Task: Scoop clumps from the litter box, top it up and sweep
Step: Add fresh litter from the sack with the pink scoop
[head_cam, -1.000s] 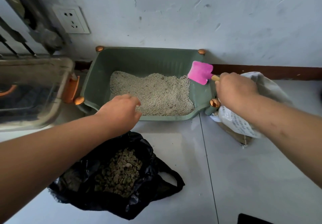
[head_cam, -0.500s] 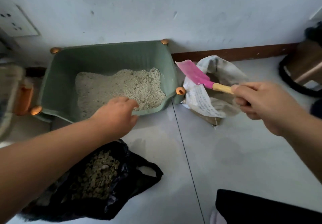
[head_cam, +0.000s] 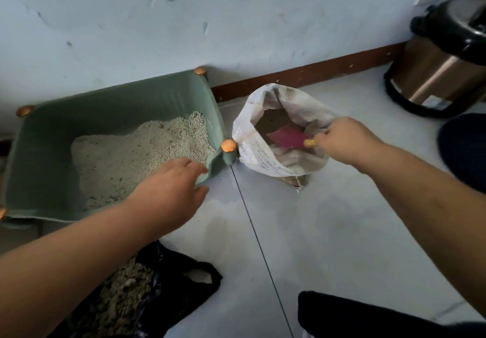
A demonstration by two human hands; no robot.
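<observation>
- The green litter box (head_cam: 39, 179) sits on the floor (head_cam: 328, 232) against the wall, and has round orange knobs (head_cam: 228, 145) at its corners.
- Pale grey litter (head_cam: 136, 153) fills its right part, heaped toward the back right corner. The bottom by the left wall is bare green.
- The left hand (head_cam: 171, 187) lies over the front rim of the litter box near its front right corner. The fingers are spread and nearly straight, the thumb is out to the side, and it holds nothing. Whether the fingers press on the rim cannot be told.
- A white sack (head_cam: 260, 158) stands on the floor just beside the front right corner of the litter box, its mouth rolled open. Small print runs down its front. Inside it is brownish, grainy fill, dim in the shade.
- The pink scoop (head_cam: 286, 137) is in the mouth of the sack, blade down toward the fill.
- The right hand (head_cam: 347, 137) pinches the yellow end of the scoop's handle at the right side of the sack's mouth, fingers curled round it.
- A black bag (head_cam: 184, 285) lies open on the floor in front of the litter box, partly under the left forearm. It holds dark greenish-brown clumps (head_cam: 123, 293).
- A metal pot (head_cam: 441, 74) with a black lid and base stands by the wall at the far right, well apart from the sack.
</observation>
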